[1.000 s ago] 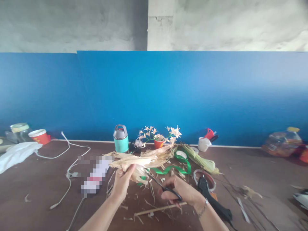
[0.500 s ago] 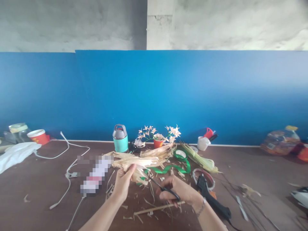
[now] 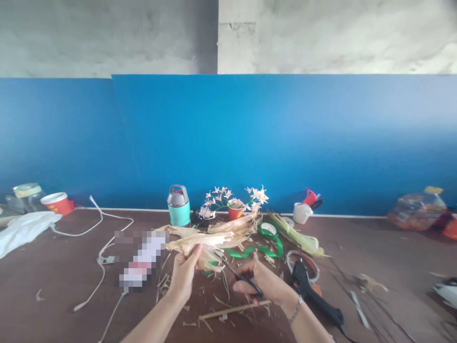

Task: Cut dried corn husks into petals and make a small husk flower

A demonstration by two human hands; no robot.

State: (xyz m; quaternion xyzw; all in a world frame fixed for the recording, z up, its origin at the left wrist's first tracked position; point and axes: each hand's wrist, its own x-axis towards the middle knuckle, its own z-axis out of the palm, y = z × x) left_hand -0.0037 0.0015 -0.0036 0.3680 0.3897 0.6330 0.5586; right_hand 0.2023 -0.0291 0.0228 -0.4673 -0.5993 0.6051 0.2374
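Observation:
My left hand (image 3: 185, 271) pinches a dry, pale corn husk (image 3: 207, 242) between thumb and fingers, above the table. In my right hand (image 3: 259, 281) are dark scissors (image 3: 235, 273), their blades pointing up and left into the husk's frayed right end. How far the blades are parted I cannot make out. More dry husks (image 3: 235, 226) lie just behind. Under and beside the held husk runs a green ribbon (image 3: 246, 251) from its roll. Below my hands a thin pale stick (image 3: 232, 309) lies among husk scraps.
A black glue gun (image 3: 314, 293) rests by my right wrist, near a roll of tape (image 3: 314, 269). Behind stand a teal flask (image 3: 179, 209) and a red cup (image 3: 234, 210) with husk flowers. A power strip (image 3: 143, 259) with white cords lies left. Green husks (image 3: 298, 236) lie back right.
My right hand and the scissors have shifted slightly left and up, with the blades further into the husk. My left hand stays nearly in place, still holding the husk.

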